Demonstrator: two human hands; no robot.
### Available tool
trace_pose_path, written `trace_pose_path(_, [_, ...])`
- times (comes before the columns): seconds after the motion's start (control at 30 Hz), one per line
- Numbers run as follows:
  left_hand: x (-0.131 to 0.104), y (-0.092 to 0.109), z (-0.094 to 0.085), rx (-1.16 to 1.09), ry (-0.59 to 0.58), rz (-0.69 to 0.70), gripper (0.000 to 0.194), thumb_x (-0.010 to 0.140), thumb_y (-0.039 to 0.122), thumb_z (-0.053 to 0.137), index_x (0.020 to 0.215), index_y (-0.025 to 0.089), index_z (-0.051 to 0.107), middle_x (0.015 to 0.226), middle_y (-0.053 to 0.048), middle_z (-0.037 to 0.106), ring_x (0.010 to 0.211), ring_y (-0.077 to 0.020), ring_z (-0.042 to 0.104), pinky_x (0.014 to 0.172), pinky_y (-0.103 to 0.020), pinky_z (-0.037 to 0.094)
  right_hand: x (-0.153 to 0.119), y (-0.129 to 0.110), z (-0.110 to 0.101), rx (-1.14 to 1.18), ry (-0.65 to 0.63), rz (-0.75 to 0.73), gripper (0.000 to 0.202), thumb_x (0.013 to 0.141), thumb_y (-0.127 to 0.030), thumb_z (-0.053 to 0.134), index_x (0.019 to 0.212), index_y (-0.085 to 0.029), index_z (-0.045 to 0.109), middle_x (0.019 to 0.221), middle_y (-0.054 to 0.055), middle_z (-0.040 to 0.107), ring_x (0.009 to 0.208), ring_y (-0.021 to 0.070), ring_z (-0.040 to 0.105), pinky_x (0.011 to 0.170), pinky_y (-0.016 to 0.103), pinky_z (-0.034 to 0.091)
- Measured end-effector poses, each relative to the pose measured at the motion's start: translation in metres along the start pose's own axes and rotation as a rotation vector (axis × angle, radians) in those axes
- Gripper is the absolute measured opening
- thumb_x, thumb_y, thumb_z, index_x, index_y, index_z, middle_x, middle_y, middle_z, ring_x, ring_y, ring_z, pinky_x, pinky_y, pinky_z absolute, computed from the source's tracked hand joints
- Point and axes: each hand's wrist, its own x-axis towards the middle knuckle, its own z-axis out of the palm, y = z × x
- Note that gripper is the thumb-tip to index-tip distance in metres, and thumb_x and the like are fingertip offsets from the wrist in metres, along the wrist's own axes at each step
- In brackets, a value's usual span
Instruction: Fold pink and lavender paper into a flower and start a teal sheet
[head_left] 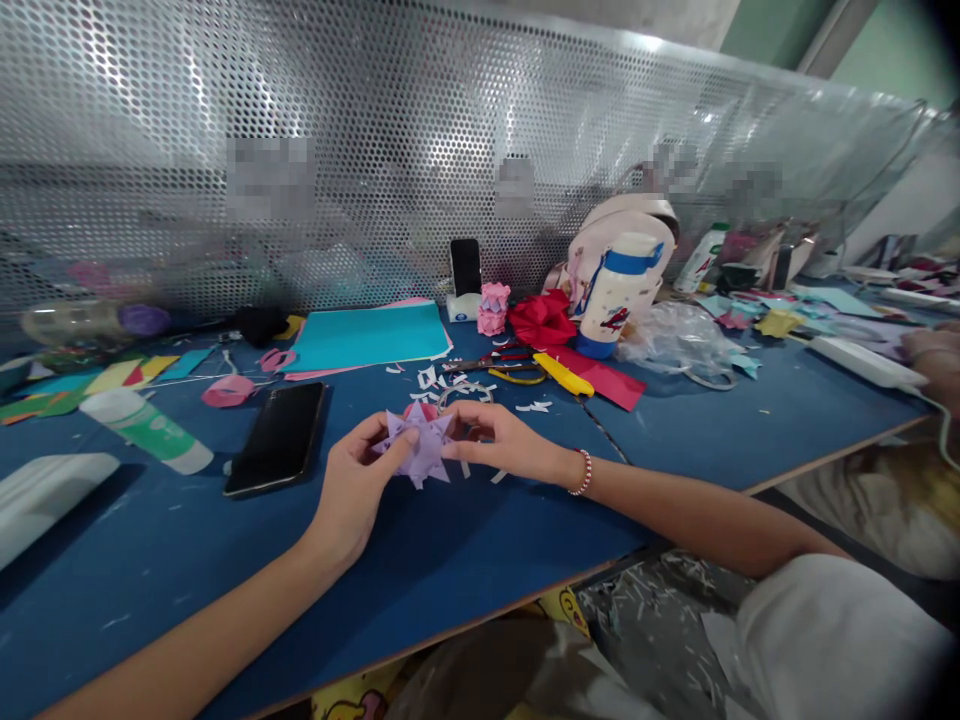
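Observation:
A lilac folded-paper star [424,458] with several pointed tips is held just above the blue table. My left hand [358,478] grips its left side, the thumb lying across the front. On the other side, my right hand [495,438] pinches a point of the star between thumb and fingers; a beaded bracelet [582,472] circles that wrist. Behind the star, a pinkish-red thing [421,411] is mostly hidden. White paper scraps [429,378] lie just beyond my hands, close to a yellow-handled cutter [564,374].
Left of my hands are a black phone [277,440] and a white-green tube [148,430]. Turquoise paper sheets [369,336] lie at the back. A bottle [621,295], a backpack [592,235] and red paper [611,378] are to the right. Another person's hand [934,355] shows far right.

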Motion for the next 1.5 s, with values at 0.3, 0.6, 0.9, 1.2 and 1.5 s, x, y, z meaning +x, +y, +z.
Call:
trace_pose_path(0.3, [0.0,0.003,0.003,0.187,-0.022,-0.012,0.043,0.068,0.036,0.085,0.105,0.017,0.075,0.091,-0.005,0.076,0.08,-0.021,0.067,0.073,-0.029,0.054,0.0,0.004,-0.001,-0.07,0.08,-0.063,0.026,0.082,-0.039,0.076,0.092,-0.019,0.062,0.091,0.0,0.061,0.081,0.0131,0.057,0.072,0.025,0.046])
trace_pose_path(0.6, [-0.002,0.0,0.004,0.175,-0.018,0.001,0.033,0.066,0.034,0.086,0.093,0.016,0.076,0.083,-0.003,0.075,0.073,-0.0185,0.066,0.069,-0.027,0.053,0.0,0.002,0.001,-0.047,0.1,-0.061,0.037,0.073,-0.047,0.083,0.084,-0.018,0.062,0.082,-0.002,0.06,0.074,0.0125,0.055,0.069,0.026,0.045])
trace_pose_path(0.9, [-0.001,0.0,0.004,0.194,-0.075,0.017,0.033,0.069,0.035,0.085,0.094,0.017,0.073,0.084,-0.003,0.073,0.077,-0.0186,0.065,0.071,-0.027,0.053,0.001,0.005,0.002,0.04,0.07,0.002,0.038,0.069,-0.043,0.086,0.085,-0.017,0.063,0.082,-0.002,0.06,0.072,0.0114,0.054,0.068,0.025,0.044])
trace_pose_path(1.2, [0.004,-0.007,0.0,0.082,-0.062,-0.049,0.043,0.073,0.04,0.084,0.11,0.02,0.074,0.097,-0.004,0.076,0.085,-0.0182,0.066,0.077,-0.025,0.053,0.004,0.008,-0.003,0.158,0.061,-0.012,0.03,0.079,-0.041,0.079,0.087,-0.017,0.062,0.081,-0.002,0.06,0.074,0.0105,0.057,0.071,0.024,0.045])
trace_pose_path(1.5, [-0.001,0.0,0.001,0.157,-0.092,-0.04,0.038,0.071,0.039,0.085,0.101,0.018,0.075,0.087,-0.002,0.075,0.078,-0.0171,0.066,0.071,-0.024,0.054,0.004,0.011,-0.002,0.151,0.056,0.007,0.036,0.07,-0.043,0.085,0.08,-0.017,0.062,0.081,-0.002,0.06,0.074,0.0108,0.056,0.07,0.025,0.047])
